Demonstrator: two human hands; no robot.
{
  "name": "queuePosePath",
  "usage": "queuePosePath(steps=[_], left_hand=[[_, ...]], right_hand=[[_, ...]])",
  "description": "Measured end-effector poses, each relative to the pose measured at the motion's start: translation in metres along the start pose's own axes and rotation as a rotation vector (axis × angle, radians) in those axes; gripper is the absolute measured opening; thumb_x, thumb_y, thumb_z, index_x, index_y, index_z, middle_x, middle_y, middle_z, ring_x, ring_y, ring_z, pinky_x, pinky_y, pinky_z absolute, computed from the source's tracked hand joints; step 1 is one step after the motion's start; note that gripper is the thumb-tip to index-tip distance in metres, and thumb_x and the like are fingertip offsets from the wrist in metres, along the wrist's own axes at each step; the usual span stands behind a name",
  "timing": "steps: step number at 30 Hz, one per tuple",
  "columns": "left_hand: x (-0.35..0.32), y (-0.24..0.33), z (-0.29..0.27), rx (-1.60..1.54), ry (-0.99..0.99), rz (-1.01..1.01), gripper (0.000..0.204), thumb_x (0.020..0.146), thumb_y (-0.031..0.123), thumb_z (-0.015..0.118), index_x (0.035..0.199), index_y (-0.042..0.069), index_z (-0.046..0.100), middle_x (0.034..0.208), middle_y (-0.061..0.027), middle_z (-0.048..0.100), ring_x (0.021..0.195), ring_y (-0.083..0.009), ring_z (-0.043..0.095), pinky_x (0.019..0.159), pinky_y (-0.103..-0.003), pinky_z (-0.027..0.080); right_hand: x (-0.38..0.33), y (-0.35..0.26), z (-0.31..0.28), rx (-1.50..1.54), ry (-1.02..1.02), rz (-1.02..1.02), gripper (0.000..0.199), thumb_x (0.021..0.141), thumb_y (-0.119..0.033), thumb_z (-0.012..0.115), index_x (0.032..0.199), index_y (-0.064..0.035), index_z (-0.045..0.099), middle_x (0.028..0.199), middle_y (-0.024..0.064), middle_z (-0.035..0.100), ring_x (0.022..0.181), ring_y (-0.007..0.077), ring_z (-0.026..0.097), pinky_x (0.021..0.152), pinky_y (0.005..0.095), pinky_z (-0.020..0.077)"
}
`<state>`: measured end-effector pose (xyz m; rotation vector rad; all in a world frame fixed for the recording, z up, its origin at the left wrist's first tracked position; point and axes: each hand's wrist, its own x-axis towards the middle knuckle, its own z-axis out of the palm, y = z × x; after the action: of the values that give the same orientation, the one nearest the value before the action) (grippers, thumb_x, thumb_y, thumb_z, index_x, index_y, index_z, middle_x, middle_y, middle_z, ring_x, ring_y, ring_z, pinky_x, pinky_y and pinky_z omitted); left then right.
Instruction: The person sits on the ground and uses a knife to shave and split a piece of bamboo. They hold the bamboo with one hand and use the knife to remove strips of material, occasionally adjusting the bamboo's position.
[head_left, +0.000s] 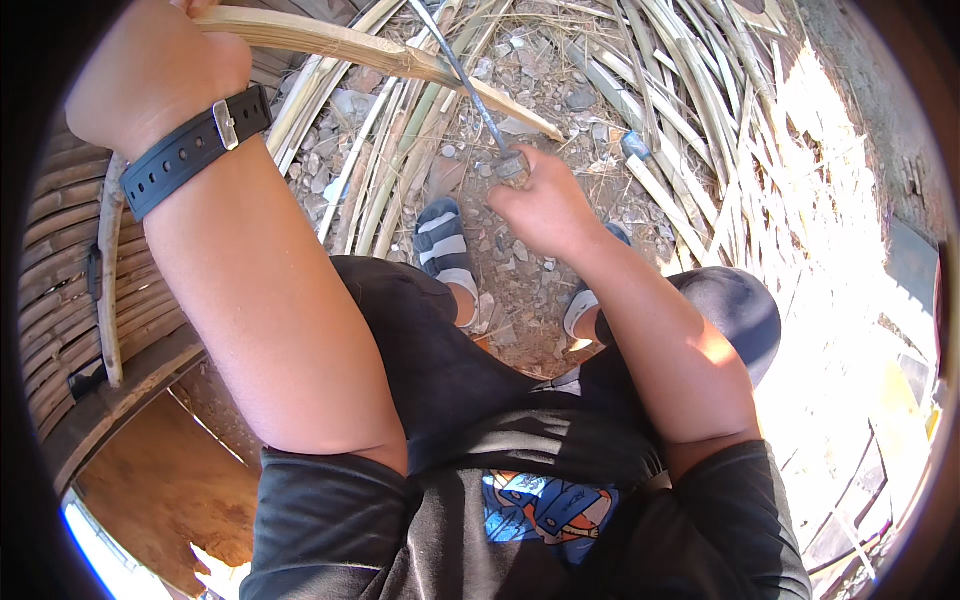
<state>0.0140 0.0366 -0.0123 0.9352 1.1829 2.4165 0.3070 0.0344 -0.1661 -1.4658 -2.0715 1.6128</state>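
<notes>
My left hand (pixel 165 70), with a dark watch strap on its wrist, is at the far left and closed round one end of a pale split bamboo strip (pixel 335 42); its fingers are partly cut off by the picture's edge. The strip runs rightward and tapers to a thin end above the ground. My right hand (pixel 550 205) is closed round the short handle (pixel 512 168) of a knife. Its long, narrow blade (pixel 455 68) points away and up to the left, crossing the strip; whether it touches the strip I cannot tell.
Long bamboo strips (pixel 690 110) lie heaped at the far right, and more (pixel 385 160) lie below the held strip. Stones and shavings cover the ground round my striped sock (pixel 440 240). A slatted bamboo panel (pixel 65 270) stands at the left.
</notes>
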Motion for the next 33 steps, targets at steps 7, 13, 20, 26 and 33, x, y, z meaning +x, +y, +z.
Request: queuePosePath(steps=[7,13,20,26,33], left_hand=[[-0.008,0.021,-0.03,-0.036,-0.011,0.014,0.012,0.1,0.017,0.046,0.1,0.005,0.049,0.073,-0.004,0.042,0.064,-0.0192,0.042,0.062,-0.036,0.039],[-0.027,0.027,0.006,0.139,0.171,0.041,0.023,0.103,0.018,0.04,0.082,0.011,0.036,0.065,-0.0014,0.027,0.057,-0.0171,0.03,0.057,-0.035,0.031],[-0.027,0.029,0.029,0.092,0.078,0.056,0.024,0.101,0.017,0.042,0.08,0.012,0.033,0.063,-0.0008,0.026,0.054,-0.0163,0.029,0.057,-0.035,0.032],[-0.026,0.028,0.017,0.077,0.081,0.059,0.021,0.101,0.016,0.043,0.082,0.011,0.036,0.064,-0.0007,0.026,0.054,-0.0164,0.03,0.057,-0.035,0.033],[-0.029,0.027,0.028,0.115,0.135,0.06,0.018,0.101,0.015,0.043,0.084,0.011,0.036,0.066,-0.0014,0.027,0.056,-0.0166,0.031,0.057,-0.034,0.032]], right_hand=[[0.01,0.0,0.013,-0.031,-0.068,0.022,0.055,0.077,-0.024,0.066,0.122,0.0073,0.06,0.085,0.0281,0.069,0.088,0.0428,0.069,0.082,0.0459,0.0539],[0.006,-0.001,0.017,-0.049,-0.004,-0.115,0.053,0.077,-0.023,0.067,0.12,0.0062,0.061,0.088,0.0262,0.07,0.086,0.0402,0.069,0.08,0.0458,0.0539],[0.023,0.04,0.014,0.015,0.062,-0.093,0.055,0.077,-0.02,0.066,0.124,0.0077,0.058,0.083,0.0232,0.069,0.075,0.0342,0.068,0.072,0.042,0.0532],[-0.006,-0.002,0.018,-0.014,0.059,-0.178,0.057,0.077,-0.022,0.067,0.126,0.0066,0.059,0.085,0.0252,0.069,0.081,0.0369,0.069,0.076,0.0435,0.0539],[0.018,0.029,0.017,0.022,0.053,0.018,0.053,0.077,-0.022,0.068,0.121,0.0053,0.06,0.08,0.0254,0.068,0.079,0.039,0.068,0.076,0.0457,0.0537]])
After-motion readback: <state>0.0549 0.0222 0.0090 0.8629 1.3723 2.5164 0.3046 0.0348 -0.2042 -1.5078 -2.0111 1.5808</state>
